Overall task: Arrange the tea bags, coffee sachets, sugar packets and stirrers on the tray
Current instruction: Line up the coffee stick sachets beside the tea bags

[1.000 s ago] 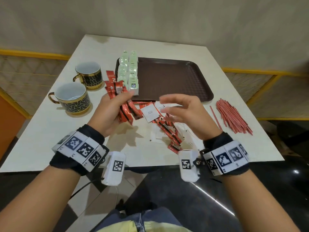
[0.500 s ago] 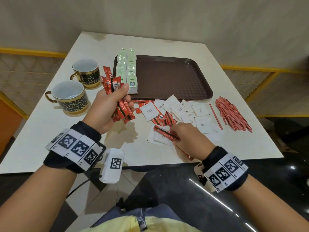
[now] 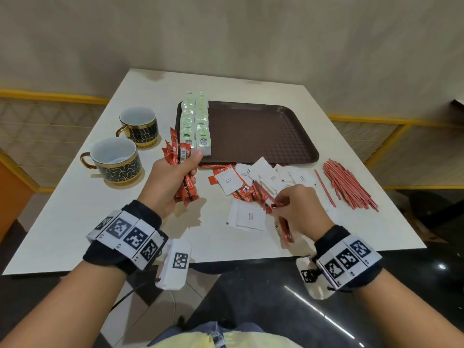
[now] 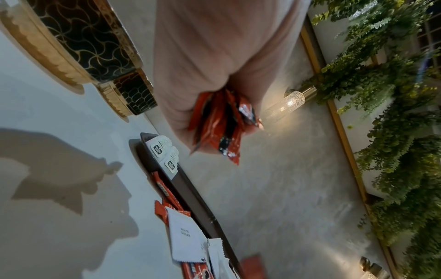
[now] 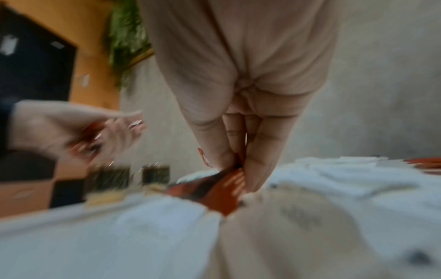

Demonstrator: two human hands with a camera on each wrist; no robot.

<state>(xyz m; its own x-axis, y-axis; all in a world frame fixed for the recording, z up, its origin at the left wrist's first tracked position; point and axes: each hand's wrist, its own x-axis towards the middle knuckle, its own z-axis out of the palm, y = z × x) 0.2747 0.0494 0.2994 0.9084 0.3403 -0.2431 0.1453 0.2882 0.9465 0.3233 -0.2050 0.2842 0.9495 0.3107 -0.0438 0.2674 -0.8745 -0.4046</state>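
My left hand (image 3: 173, 180) grips a bunch of red coffee sachets (image 3: 179, 156) upright above the table, left of the tray; the same bunch of sachets (image 4: 220, 128) fills its fist in the left wrist view. My right hand (image 3: 296, 209) pinches one red coffee sachet (image 3: 272, 202) at the near edge of the loose pile, and that sachet (image 5: 229, 190) shows blurred between thumb and finger. White sugar packets (image 3: 229, 182) and more red sachets lie mixed in front of the brown tray (image 3: 263, 134). Green tea bags (image 3: 195, 126) stand in two rows along the tray's left side. Red stirrers (image 3: 349, 184) lie to the right.
Two black-and-gold cups (image 3: 115, 159) (image 3: 138, 126) stand on the table's left side. The white table (image 3: 62, 209) ends just before my wrists. A yellow railing (image 3: 391, 121) runs behind the table on both sides.
My right hand dropped from mid-air beside the left hand down onto the pile and pinched a red sachet. My left hand lifted slightly with its bunch.
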